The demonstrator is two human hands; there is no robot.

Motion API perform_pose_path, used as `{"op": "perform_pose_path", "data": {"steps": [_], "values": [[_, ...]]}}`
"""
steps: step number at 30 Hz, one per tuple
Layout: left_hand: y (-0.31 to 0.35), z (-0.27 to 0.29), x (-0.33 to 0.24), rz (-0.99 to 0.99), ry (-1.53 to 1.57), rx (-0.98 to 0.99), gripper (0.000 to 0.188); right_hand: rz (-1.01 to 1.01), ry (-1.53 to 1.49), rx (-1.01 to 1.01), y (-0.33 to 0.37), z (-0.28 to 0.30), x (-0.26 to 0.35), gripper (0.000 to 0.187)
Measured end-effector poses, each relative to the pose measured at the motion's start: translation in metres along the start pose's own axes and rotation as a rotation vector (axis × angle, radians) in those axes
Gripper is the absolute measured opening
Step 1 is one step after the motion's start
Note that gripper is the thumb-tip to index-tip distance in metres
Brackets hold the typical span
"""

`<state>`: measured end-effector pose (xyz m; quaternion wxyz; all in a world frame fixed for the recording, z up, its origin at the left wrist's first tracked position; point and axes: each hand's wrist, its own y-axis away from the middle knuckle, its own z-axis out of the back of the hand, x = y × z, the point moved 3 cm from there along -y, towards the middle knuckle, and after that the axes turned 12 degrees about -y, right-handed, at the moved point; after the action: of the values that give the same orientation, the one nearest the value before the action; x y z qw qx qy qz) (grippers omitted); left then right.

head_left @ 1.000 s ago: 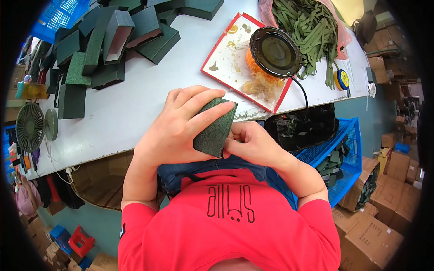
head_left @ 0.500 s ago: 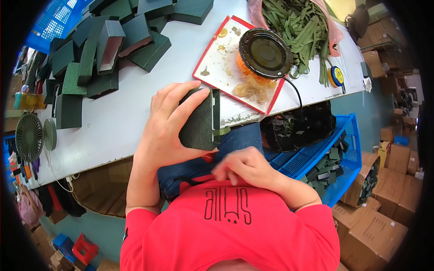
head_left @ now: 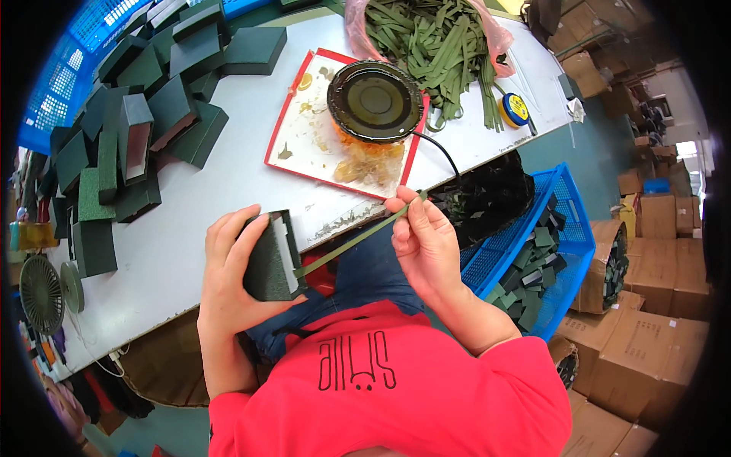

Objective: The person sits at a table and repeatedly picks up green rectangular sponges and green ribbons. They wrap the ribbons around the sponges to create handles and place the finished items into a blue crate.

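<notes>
My left hand [head_left: 227, 274] is closed around a small dark green box [head_left: 266, 263], with a pale strip showing along its right side. A flat green ribbon [head_left: 354, 242] runs from the box's edge up to the right. Its far end is pinched between the thumb and fingers of my right hand [head_left: 426, 242], which holds the ribbon stretched nearly straight. Beyond my hands, a round black pot [head_left: 375, 101] with amber, glue-like drips stands on a white board [head_left: 293, 141] with a red edge. The box is above the table's near edge, close to my lap.
Several dark green boxes [head_left: 183, 129] are piled at the table's left. A pink bag [head_left: 499, 46] of green ribbons lies at the back. A black cord [head_left: 445, 152] leaves the pot. At right stand a blue crate [head_left: 582, 251] of green pieces and cartons [head_left: 640, 343]. A fan [head_left: 42, 293] is far left.
My right hand has moved up and away from my body, and now grips the ribbon's end, drawing it out long. The view has shifted, and my left hand still holds the box.
</notes>
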<state>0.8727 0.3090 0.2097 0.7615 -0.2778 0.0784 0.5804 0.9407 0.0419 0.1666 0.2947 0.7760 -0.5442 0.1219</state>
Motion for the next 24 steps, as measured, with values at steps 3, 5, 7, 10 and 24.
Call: {"op": "perform_pose_path", "data": {"steps": [3,5,7,10,24], "values": [[0.008,-0.001,0.004,0.041,0.004,-0.018,0.104,0.059,0.012,-0.005,-0.005,0.003,0.008,0.031],[0.012,0.001,0.006,0.066,-0.003,-0.026,0.103,0.096,0.012,-0.035,-0.009,0.003,0.011,0.031],[0.014,0.003,0.007,0.086,-0.001,-0.025,0.103,0.125,-0.01,-0.012,-0.013,0.002,0.015,0.029],[0.012,0.003,0.008,0.091,-0.009,-0.016,0.103,0.162,-0.006,0.021,-0.019,-0.003,0.019,0.022],[-0.006,-0.005,-0.002,0.012,0.0,-0.003,0.101,0.206,0.418,0.026,-0.062,-0.022,0.035,0.019]]}}
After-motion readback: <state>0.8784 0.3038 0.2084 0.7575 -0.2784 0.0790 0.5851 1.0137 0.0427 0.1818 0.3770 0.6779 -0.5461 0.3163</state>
